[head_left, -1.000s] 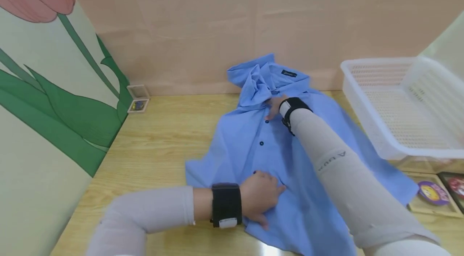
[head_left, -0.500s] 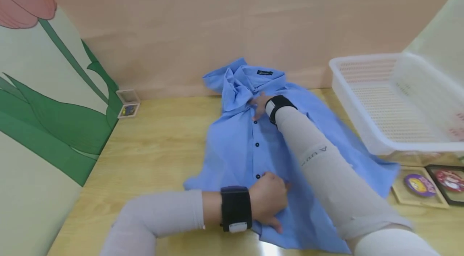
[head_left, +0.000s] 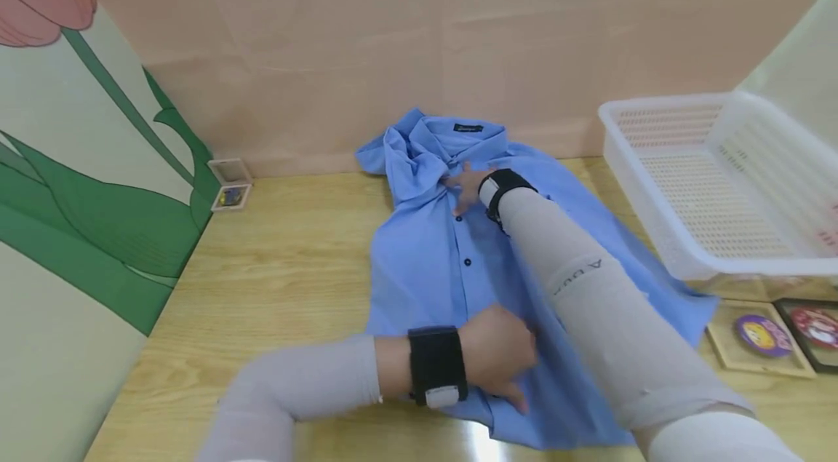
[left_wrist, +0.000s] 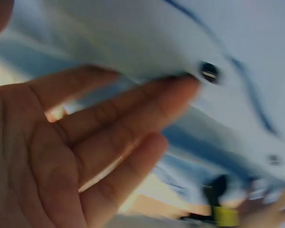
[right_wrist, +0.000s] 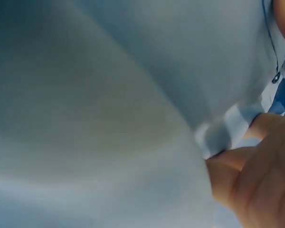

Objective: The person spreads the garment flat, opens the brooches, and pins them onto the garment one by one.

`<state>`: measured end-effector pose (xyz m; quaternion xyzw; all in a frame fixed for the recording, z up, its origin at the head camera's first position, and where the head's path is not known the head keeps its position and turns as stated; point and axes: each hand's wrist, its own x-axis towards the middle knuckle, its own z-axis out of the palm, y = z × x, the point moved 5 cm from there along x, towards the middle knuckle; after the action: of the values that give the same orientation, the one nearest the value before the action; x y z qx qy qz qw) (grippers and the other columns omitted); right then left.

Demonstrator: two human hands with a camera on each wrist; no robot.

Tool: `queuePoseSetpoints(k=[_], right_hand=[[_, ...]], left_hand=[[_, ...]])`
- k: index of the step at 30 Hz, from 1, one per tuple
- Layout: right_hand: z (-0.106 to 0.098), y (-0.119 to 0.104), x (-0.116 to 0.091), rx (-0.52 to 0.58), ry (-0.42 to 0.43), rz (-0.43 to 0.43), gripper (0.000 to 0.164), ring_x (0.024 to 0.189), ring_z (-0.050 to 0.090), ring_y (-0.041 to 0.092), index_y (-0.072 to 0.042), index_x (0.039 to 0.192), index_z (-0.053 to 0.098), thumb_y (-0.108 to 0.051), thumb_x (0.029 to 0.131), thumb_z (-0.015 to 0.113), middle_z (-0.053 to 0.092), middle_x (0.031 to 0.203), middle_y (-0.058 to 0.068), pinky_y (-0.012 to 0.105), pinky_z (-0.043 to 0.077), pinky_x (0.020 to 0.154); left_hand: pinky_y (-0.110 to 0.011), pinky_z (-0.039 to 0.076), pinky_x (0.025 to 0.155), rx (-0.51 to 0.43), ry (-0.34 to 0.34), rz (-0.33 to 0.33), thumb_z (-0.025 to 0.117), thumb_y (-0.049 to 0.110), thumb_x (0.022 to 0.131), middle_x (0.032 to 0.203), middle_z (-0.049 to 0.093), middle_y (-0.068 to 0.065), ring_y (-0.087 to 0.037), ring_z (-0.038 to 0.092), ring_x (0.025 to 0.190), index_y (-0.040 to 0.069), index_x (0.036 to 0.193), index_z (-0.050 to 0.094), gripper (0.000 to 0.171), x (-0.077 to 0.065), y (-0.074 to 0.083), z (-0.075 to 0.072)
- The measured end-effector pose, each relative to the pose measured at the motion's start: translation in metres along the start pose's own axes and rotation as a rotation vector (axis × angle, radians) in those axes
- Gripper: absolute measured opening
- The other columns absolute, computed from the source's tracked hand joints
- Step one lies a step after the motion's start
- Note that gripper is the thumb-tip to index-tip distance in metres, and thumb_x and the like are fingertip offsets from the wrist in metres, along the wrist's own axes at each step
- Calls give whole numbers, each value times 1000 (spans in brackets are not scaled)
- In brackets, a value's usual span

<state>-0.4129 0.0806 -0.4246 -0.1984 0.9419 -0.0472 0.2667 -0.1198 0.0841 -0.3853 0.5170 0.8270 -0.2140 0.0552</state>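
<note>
A blue button-up shirt (head_left: 419,251) lies front up, its collar toward the back wall and its left-side sleeve bunched beside the collar. My right hand (head_left: 470,184) rests on the upper chest beside the button placket, thumb apart from the fingers. In the right wrist view, cloth puckers at that hand's fingers (right_wrist: 225,178). Lower down, my left hand (head_left: 499,349) is over the front of the shirt, blurred. The left wrist view shows its fingers (left_wrist: 133,118) nearly straight, one fingertip near a dark button (left_wrist: 209,72).
A white plastic basket (head_left: 668,214) stands at the right, close to the shirt's edge. In front of it lie a wooden-framed badge (head_left: 762,336) and a black-framed one (head_left: 815,327). A small open box (head_left: 230,196) sits at the back left of the wooden table (head_left: 288,258).
My left hand has moved to the right across the lower shirt, and the shirt's lower left edge has drawn inward. The right hand stays on the upper chest. The head view has shifted.
</note>
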Motion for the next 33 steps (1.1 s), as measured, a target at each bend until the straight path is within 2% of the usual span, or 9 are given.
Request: queuePoseSetpoints(k=[4,7,12,14,17,21,25,28,33], right_hand=[[0,0,-11,7,56,-66,79,135,5,54,-28,147,25,-42,81,68,-4,153,25,65,6,107],[-4,1,-30,21,134,-138,72,132,24,50,-19,144,34,-36,82,67,18,149,27,60,23,105],[-19,-1,-66,-11,258,-193,60,130,33,43,-9,137,43,-28,85,65,32,144,26,59,22,107],[-22,-4,-78,-26,274,-180,59,132,27,47,-11,138,43,-30,86,63,22,148,27,60,14,109],[-20,-11,-91,-12,247,-158,64,131,22,52,-14,142,37,-33,86,63,13,150,28,62,15,107],[-6,-19,-89,4,161,-120,79,132,8,58,-22,147,23,-39,83,66,4,152,25,69,15,102],[19,-16,-71,-26,76,-5,108,132,-6,59,-38,148,4,-51,68,76,-11,154,16,75,22,94],[34,-17,-64,-86,22,71,127,132,-5,59,-43,145,-5,-61,52,80,-18,153,15,71,29,93],[40,-22,-69,-187,-70,84,129,128,1,64,-36,147,-7,-71,52,73,-13,152,23,69,20,100]], left_hand=[[-20,49,70,-277,80,76,49,52,90,89,63,9,-5,58,79,21,112,62,40,-18,-44,-2],[-22,48,82,-323,232,61,51,34,94,104,65,4,-9,60,95,17,122,59,33,-41,-94,-6],[-33,47,92,-172,507,-196,57,17,88,120,61,-5,-22,53,113,11,126,55,38,-80,-192,-10],[-38,45,95,-122,514,-329,58,11,86,128,55,-8,-27,48,120,9,131,49,46,-91,-226,-4],[-45,42,98,-95,420,-495,57,5,85,138,46,-10,-31,40,128,12,138,41,56,-97,-264,15],[-53,39,99,-138,323,-617,57,0,84,144,39,-9,-35,34,132,17,143,34,66,-88,-293,46],[-51,35,104,-243,324,-722,62,-2,81,147,35,-9,-39,33,132,19,142,36,70,-72,-308,74],[-44,33,107,-274,342,-804,65,0,79,147,36,-10,-38,34,130,18,134,49,60,-68,-309,86],[-41,39,100,-230,423,-852,64,1,75,126,55,-11,-36,46,119,11,102,66,29,-78,-306,96]])
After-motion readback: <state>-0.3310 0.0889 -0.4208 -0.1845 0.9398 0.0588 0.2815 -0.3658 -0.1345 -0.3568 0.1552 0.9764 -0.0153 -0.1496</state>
